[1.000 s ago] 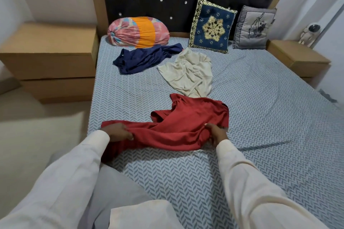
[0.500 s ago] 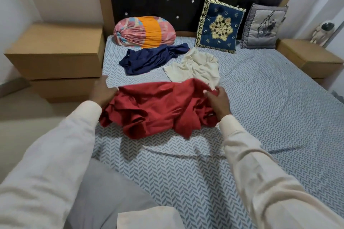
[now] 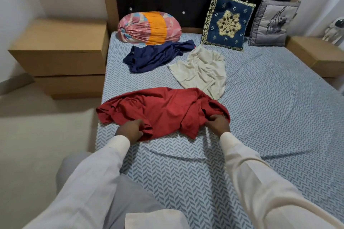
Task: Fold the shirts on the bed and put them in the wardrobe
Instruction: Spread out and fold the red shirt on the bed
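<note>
Touchdown: red shirt (image 3: 163,111), aloft 0.5 s ago, lies spread at bed's (image 3: 260,117) left edge; left hand (image 3: 130,130) and right hand (image 3: 218,124) grip its near hem, so folding can start.

Your near shirt (image 3: 163,111) lies on the bed (image 3: 270,117). Behind it lie the left shirt (image 3: 154,55) and right shirt (image 3: 201,70).
</note>
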